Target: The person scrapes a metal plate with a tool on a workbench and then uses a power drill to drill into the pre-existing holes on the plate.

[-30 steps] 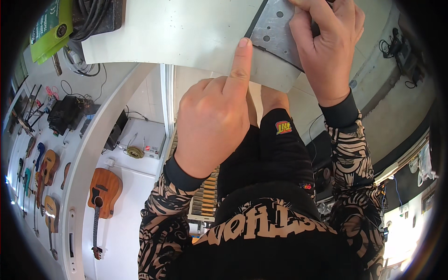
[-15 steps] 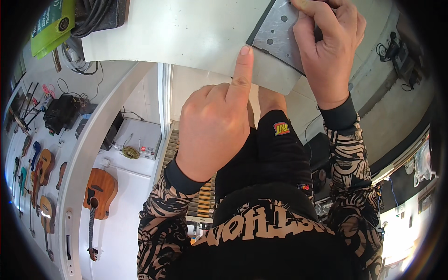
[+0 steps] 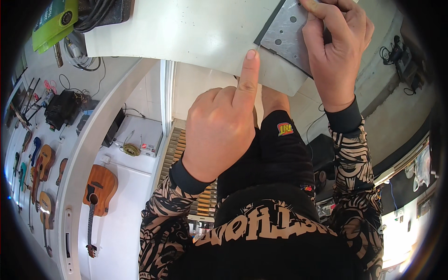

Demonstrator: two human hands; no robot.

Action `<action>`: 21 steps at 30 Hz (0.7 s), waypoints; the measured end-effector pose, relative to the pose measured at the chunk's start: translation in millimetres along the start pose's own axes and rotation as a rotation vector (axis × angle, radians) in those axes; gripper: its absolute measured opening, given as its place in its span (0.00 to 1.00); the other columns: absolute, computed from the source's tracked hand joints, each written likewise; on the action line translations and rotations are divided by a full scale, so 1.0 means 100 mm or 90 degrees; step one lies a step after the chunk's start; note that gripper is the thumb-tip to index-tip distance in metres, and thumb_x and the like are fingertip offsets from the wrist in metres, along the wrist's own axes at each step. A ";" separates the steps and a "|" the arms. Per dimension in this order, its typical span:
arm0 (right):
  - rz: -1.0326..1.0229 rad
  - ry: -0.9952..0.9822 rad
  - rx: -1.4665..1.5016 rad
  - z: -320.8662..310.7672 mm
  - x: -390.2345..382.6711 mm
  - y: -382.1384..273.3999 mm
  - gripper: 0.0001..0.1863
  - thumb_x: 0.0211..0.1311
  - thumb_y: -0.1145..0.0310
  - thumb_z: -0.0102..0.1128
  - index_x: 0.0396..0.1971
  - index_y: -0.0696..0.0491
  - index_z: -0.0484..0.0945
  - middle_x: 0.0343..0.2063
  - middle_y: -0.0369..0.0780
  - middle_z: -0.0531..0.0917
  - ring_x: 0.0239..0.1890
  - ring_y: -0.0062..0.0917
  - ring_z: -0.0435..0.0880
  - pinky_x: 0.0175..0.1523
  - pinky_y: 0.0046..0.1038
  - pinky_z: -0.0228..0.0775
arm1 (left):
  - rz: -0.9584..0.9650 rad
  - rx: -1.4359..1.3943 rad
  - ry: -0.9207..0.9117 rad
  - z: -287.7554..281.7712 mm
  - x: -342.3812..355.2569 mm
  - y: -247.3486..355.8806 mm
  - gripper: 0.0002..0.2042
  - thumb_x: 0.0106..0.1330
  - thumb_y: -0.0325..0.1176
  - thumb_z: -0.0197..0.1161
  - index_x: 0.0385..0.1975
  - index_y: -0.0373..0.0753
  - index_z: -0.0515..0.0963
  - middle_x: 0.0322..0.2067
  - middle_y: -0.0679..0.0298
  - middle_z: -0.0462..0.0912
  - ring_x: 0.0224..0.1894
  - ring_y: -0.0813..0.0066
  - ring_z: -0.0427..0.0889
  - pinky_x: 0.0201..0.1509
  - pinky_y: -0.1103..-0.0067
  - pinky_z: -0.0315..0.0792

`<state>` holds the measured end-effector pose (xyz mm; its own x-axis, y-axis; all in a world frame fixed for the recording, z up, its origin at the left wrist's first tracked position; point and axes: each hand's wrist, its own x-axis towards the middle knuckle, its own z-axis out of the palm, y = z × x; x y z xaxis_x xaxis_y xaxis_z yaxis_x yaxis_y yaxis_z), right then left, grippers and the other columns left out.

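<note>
A thin grey metal plate (image 3: 287, 35) with several round holes and a dark edge lies near the front corner of the white tabletop. My right hand (image 3: 336, 51) is over the plate's right part. Its fingers are curled in a pinch, with the tips at the upper edge of the view; what they hold is hidden. My left hand (image 3: 223, 126) is just in front of the table edge. Its index finger is stretched toward the plate's near left corner, with a small gap between them. The other left fingers fold under, out of sight, and I see nothing held.
The white tabletop (image 3: 186, 35) spans the upper middle. At its left end are black coiled cables (image 3: 95, 16) and a green package (image 3: 56, 25). An acoustic guitar (image 3: 100, 189) stands at lower left, other guitars (image 3: 44, 161) beyond a white frame. A dark device with cords (image 3: 403, 63) lies at right.
The view has shifted slightly. My left index fingertip has moved from the plate's corner to a little short of it. My right hand keeps its pinch over the plate.
</note>
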<state>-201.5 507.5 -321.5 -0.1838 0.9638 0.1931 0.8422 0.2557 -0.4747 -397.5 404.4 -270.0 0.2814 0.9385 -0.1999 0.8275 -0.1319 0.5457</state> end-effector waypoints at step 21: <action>-0.060 0.071 0.026 0.10 -0.05 0.08 0.12 0.60 0.83 0.65 0.41 0.54 0.88 0.45 0.43 0.80 0.49 0.37 0.73 0.59 0.38 0.61 | 0.018 -0.002 0.040 0.08 -0.13 -0.10 0.39 0.53 0.18 0.64 0.73 0.29 0.74 0.17 0.69 0.67 0.18 0.71 0.70 0.29 0.74 0.74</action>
<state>-199.0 505.6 -334.9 -0.2019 0.9213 0.3324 0.8017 0.3504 -0.4842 -405.2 390.9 -279.6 0.2737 0.9525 -0.1333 0.8184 -0.1579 0.5525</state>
